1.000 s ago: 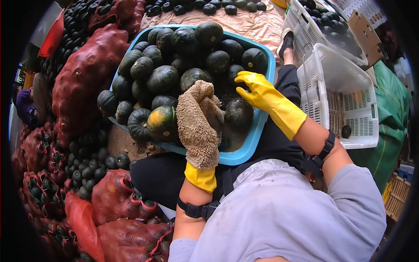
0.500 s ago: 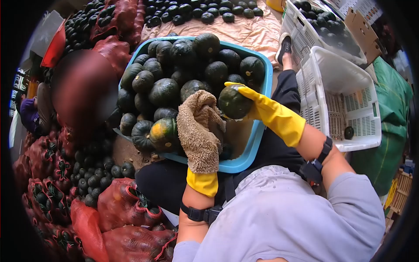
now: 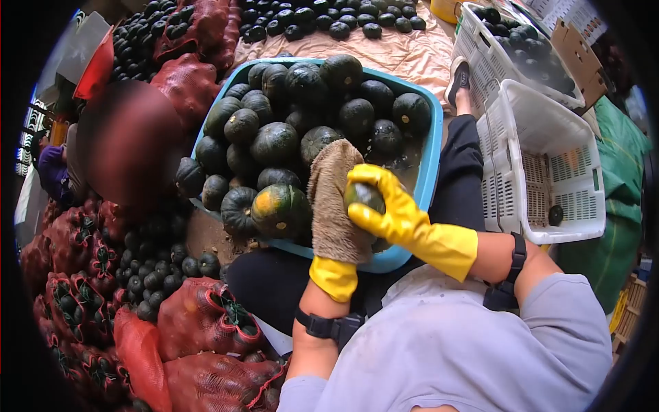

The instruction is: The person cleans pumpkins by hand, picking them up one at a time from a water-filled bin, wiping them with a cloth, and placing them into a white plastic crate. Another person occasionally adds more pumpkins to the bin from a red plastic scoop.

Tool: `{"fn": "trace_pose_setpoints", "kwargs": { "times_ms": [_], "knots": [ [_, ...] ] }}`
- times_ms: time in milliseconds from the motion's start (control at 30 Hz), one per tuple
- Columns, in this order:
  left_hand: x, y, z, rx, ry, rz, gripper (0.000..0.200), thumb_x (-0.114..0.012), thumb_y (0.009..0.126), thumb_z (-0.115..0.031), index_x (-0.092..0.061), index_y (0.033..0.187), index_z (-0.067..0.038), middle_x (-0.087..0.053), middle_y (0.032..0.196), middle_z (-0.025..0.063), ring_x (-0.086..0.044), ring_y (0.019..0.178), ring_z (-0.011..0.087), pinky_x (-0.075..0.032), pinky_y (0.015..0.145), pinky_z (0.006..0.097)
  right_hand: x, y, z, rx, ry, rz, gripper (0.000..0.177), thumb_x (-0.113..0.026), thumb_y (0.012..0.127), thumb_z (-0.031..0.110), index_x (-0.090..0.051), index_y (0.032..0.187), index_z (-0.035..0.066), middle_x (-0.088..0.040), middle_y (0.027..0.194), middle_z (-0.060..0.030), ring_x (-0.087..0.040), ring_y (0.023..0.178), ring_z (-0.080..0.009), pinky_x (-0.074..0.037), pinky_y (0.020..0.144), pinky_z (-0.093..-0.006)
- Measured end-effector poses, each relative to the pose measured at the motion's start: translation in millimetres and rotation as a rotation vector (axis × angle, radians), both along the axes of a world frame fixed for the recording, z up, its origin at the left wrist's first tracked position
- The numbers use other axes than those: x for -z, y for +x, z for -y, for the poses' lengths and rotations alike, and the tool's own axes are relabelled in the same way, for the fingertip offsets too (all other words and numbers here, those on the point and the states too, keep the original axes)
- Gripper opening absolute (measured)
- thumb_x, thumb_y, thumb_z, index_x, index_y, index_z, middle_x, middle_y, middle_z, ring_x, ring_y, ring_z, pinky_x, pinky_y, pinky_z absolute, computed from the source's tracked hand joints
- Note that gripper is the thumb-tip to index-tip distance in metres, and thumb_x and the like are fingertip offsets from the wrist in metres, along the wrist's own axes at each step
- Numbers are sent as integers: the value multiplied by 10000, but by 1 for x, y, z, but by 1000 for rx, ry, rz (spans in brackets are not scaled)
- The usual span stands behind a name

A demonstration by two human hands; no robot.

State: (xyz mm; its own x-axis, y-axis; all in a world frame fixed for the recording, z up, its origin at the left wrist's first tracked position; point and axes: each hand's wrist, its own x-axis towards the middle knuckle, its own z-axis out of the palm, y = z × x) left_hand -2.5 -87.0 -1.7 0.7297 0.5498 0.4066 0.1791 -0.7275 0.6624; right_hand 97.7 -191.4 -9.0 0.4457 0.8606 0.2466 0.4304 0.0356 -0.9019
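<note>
My right hand, in a yellow rubber glove, grips a small dark green squash with a shiny skin. Against the squash's left side lies a fuzzy brown towel, which covers my left hand and hides its fingers; only the yellow glove cuff shows below. Both hands are over the near side of a blue tub heaped with dark green squashes. One squash beside the towel has a yellow-orange patch. Some murky water shows at the tub's right side.
Right of my leg stands a white crate with one small squash inside; behind it, another crate holds many. Red mesh sacks and loose squashes crowd the left. More squashes line a pinkish sheet at the back.
My right hand has brought the squash down and toward the towel, and its fingers now wrap around it from above. The towel-covered hand is more upright. The whole view has shifted slightly.
</note>
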Motion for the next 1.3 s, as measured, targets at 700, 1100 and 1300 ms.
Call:
{"fn": "trace_pose_setpoints", "kwargs": {
  "times_ms": [700, 1100, 1300],
  "knots": [
    [-3, -11, -16, 29, -54, -7, 760, -881, 747, -213, -563, 1424, -76, -596, 1366, 192, -584, 1301, 399, -455, 1157, 453, -29, 14, -9, -81, 106, -756, 462, -774, 991, 186, -644, 1414, 53, -658, 1451, -138, -625, 1326, -227, -475, 1156, -389],
    [4, -16, -9, -10, -214, 140, 668, -865, 750, -40, -580, 1355, -48, -632, 1341, 199, -592, 1277, 397, -469, 1137, 452, -20, 37, -11, -258, -151, -808, 777, -810, 934, 275, -443, 1588, 71, -566, 1529, -116, -564, 1388, -243, -421, 1211, -415],
    [-9, -15, -1, -77, -80, 94, 854, -878, 686, -54, -534, 1467, -45, -639, 1399, 196, -585, 1344, 435, -443, 1175, 488, -29, 41, -8, -86, -217, -8, 794, -877, 845, 194, -503, 1530, 51, -627, 1407, -201, -603, 1333, -359, -469, 1158, -424]
  ]
}}
